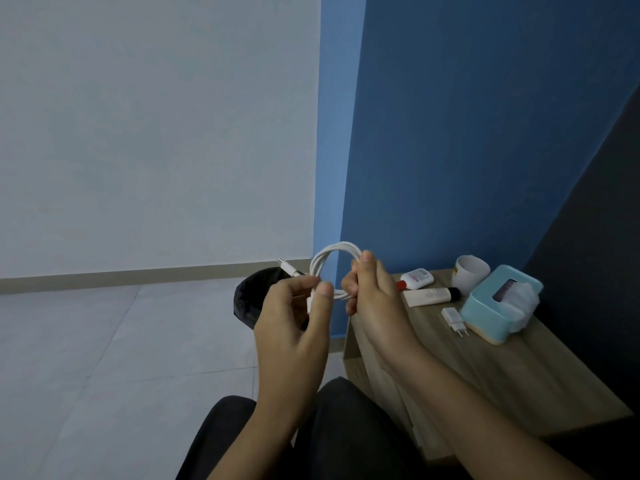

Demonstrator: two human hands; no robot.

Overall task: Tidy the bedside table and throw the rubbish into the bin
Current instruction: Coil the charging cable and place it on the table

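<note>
1. We hold the white cable up in front of us, over our knees, to the left of the table and in front of the bin.
2. Our right hand is curled round the coiled loops, the thumb pressed on their right side near the top; the loops stand upright as a ring.
3. Our left hand pinches the lower strands between thumb and forefinger, the other fingers loosely bent. One plug end pokes out up and to the left, past this hand.
4. We judge that the next move is to wind that loose end round the bundle: the left hand is the nearer one to it, and the end points away from the table, towards the bin.
5. The table lies to the right, so the right hand is nearer for setting the bundle down, perhaps beside the charger.
6. Also on the table: a blue tissue box, a white cup, a white tube and a small bottle with a red cap.
7. The bottle and tube carry print, and the cup a yellow mark, all too small to read.
</note>
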